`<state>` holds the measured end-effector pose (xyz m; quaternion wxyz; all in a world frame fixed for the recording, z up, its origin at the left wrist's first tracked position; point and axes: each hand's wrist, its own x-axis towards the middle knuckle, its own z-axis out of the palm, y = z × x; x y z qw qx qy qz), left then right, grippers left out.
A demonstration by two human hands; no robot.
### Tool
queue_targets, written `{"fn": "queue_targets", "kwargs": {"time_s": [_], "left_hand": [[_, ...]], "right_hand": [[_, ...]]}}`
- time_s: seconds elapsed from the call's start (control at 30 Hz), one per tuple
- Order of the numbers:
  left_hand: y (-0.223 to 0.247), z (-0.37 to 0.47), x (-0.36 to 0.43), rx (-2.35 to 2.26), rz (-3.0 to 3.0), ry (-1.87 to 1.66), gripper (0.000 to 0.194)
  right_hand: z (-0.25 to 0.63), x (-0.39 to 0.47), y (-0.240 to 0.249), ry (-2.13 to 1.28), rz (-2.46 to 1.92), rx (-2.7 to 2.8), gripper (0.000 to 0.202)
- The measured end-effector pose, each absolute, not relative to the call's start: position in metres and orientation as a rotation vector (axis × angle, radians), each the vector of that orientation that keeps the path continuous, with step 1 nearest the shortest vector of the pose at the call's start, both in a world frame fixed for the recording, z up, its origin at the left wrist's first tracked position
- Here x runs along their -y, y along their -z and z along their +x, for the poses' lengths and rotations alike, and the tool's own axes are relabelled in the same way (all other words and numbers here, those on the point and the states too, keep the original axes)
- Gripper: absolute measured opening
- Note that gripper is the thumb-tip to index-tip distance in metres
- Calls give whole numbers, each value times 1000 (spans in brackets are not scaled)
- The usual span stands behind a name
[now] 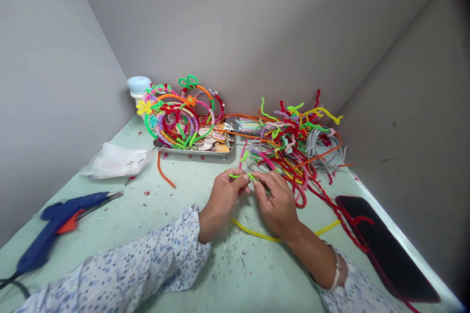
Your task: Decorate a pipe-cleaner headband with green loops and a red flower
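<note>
Your hands are working a green pipe cleaner (pixel 243 175).
Your left hand (pixel 222 196) and right hand (pixel 276 201) are both pinching it, just before the loose pipe cleaner pile (pixel 293 137).

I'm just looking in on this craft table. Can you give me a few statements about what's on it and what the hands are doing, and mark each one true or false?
1. Both hands pinch a short green pipe cleaner. True: the left hand and the right hand meet on it.
2. The blue glue gun is in the right hand. False: it lies on the table, off to the left, untouched.
3. A yellow pipe cleaner lies on the table under the wrists. True.
4. The metal tray holds only scissors. False: it holds colourful pipe-cleaner hoops and shells.
5. A dark phone lies at the right edge. True.
</note>
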<state>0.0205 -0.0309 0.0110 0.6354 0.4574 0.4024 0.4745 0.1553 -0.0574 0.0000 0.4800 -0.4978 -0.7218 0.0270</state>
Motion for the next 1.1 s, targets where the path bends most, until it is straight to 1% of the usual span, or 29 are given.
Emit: {"fn": "queue_targets", "kwargs": {"time_s": [0.27,0.47,0.9,1.1], "left_hand": [[-12,20,32,-891,1085,-1071,19],[-12,21,32,-906,1080,-1085,23],[-12,21,34,-890,1072,-1086,16],[-11,22,36,-867,1079,-1094,16]], "right_hand": [[157,60,-3,-172,-1216,1730,19],[155,60,-3,-182,-1228,1706,19],[154,61,-2,-185,-1203,1719,17],[153,60,-3,-183,-1218,1676,11]]}}
